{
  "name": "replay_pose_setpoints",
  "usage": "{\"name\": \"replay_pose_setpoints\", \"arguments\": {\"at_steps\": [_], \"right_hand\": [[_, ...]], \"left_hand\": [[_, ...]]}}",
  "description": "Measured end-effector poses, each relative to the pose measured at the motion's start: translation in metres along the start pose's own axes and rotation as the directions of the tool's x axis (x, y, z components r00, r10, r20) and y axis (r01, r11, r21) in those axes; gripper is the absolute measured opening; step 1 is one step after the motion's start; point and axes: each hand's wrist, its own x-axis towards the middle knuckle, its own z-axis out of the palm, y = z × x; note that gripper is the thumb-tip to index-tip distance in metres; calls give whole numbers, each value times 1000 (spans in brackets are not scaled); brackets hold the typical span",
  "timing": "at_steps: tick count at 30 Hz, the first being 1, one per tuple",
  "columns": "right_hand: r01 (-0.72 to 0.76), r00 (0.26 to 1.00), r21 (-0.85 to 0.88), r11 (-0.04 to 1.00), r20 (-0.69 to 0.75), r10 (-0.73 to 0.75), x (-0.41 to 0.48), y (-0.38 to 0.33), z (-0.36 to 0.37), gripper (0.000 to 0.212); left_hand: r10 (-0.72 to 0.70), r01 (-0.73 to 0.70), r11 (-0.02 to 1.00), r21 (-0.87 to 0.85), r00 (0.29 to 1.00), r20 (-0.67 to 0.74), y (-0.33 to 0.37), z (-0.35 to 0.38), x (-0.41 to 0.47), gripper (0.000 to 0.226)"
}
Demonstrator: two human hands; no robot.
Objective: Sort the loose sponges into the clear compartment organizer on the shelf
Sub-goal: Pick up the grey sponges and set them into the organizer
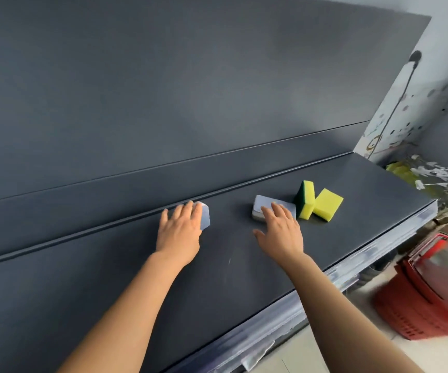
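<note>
On the dark grey shelf (244, 265) my left hand (180, 230) lies palm down over a pale blue-grey sponge (205, 218); its fingers wrap the sponge's top and only the right end shows. My right hand (279, 232) is flat, thumb spread wide, fingertips resting on a second blue-grey sponge (259, 208). Just right of it a yellow sponge with a green scouring face (305, 200) stands on edge, leaning against another yellow sponge (327, 204). No clear compartment organizer can be made out.
A dark back panel (190, 90) rises behind the shelf, with a raised ridge along its foot. Past the shelf's right end are blurred shiny packages (438, 179). Stacked red baskets (427, 297) sit on the floor lower right. A clear price strip runs along the shelf's front edge.
</note>
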Motion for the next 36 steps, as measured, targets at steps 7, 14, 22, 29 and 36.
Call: {"name": "replay_pose_setpoints", "arguments": {"at_steps": [7,14,22,29,36], "right_hand": [[12,994,-38,999,104,-8,47,20,20,71],[96,995,-119,988,-1,-97,58,10,26,64],[123,981,464,877,75,-177,38,-43,10,51],[-247,905,910,334,340,-257,1,-94,-4,37],[-174,884,932,318,290,-366,-48,-149,-1,62]], "left_hand": [[-189,186,982,42,975,113,5,1,22,81],[-243,260,963,-62,948,204,11,2,19,78],[-237,330,711,-621,944,230,14,-14,-11,50],[-418,288,178,-941,888,193,-5,-40,-63,43],[-597,305,-3,-952,763,246,-38,-57,-127,27]]}}
